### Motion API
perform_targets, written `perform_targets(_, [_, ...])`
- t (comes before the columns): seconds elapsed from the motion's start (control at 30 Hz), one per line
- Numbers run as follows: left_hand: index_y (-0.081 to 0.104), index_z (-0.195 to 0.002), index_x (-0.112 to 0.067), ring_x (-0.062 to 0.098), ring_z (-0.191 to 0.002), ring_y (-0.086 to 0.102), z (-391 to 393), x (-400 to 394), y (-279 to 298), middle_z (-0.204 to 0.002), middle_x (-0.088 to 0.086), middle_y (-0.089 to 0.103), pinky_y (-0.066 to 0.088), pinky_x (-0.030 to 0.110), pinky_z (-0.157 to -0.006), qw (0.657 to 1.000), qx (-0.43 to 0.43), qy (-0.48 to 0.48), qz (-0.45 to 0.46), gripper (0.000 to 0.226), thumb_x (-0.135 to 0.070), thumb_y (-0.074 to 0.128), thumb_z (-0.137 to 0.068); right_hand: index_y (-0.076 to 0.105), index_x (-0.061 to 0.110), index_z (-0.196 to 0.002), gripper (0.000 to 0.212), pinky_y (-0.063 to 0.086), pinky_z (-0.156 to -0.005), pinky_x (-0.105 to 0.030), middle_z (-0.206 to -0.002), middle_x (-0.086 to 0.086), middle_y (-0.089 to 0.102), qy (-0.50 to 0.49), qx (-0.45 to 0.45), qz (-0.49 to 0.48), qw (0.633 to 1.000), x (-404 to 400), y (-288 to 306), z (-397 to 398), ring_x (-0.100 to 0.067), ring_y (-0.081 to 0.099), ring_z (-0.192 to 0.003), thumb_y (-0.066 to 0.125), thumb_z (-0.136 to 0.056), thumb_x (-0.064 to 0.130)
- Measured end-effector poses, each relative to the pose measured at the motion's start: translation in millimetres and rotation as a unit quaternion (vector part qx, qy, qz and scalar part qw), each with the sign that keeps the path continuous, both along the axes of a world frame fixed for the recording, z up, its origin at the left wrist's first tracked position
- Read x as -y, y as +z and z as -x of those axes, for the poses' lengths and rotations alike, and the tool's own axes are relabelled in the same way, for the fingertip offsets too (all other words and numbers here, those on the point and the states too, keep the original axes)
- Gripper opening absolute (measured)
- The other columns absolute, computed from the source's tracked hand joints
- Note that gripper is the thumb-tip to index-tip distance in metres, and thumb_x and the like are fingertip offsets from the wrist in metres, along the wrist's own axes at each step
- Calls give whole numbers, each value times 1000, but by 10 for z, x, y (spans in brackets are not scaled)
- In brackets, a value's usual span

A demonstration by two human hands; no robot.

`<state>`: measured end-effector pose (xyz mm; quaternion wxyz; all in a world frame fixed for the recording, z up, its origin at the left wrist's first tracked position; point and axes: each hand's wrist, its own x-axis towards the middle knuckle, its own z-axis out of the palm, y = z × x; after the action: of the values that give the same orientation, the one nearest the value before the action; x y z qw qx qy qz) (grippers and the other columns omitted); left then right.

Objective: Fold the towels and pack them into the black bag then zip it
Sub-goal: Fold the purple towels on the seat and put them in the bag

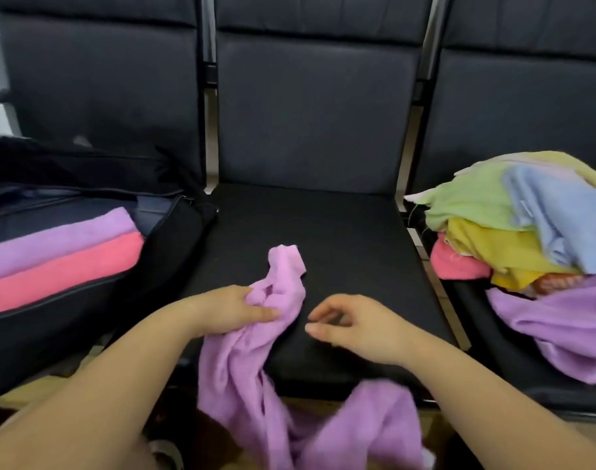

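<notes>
While the left hand (235, 308) bunches a purple towel (255, 361) at the front of the middle seat (340, 232) and the right hand (350, 325) hovers beside it loosely curled and empty, the soft, light, floppy cloth looks best taken by its corners.

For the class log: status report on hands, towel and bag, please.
Left hand grips purple towel, unfolded, on middle seat. Right hand empty. Black bag open, two folded towels inside.
</notes>
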<state>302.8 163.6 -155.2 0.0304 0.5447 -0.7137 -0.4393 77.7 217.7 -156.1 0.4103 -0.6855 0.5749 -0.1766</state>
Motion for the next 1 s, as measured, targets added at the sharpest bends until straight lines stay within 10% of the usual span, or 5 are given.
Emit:
perform_targets(0.23, [65,-99,-17,-3,-96,58,87,-396,-54,-101,-22,62,45,18,-88,988,0,-143,56,29,-43,63,-88,41,16,-139,63,58,-65,-27,-119,-1,60,-164,118,-101,974,22,-51,-211,-15,65,-94,64,-86,44])
perform_targets(0.4, [60,-80,-27,-22,-70,48,142,-527,-28,-72,-26,48,34,1,-66,984,36,-138,105,19,-41,59,-92,63,13,-109,31,44,-59,-19,-90,2,64,-126,-38,-19,991,68,-156,-230,-9,59,-78,65,-86,33])
perform_targets(0.57, [64,-82,-29,5,-76,59,40,-476,-76,-81,-11,63,51,28,-73,986,56,39,155,42,-70,52,-80,62,16,-88,17,42,-58,-21,-79,2,63,-107,-57,1,993,63,-132,-115,-11,58,-70,66,-84,32])
perform_targets(0.7, [52,-123,-33,7,-93,53,142,-382,-211,-101,-12,50,44,23,-80,981,77,42,174,48,-60,56,-84,64,18,-95,17,53,-62,-24,-88,1,69,-92,-16,-29,995,74,-133,-29,-14,66,-79,66,-85,31])
perform_targets(1.0, [65,-87,-18,10,-75,57,370,-205,-253,-83,-4,64,45,25,-68,985,-70,88,133,21,-39,63,-89,63,15,-99,17,57,-63,-25,-92,-2,69,-66,22,-101,992,119,3,130,-15,67,-79,70,-84,21])
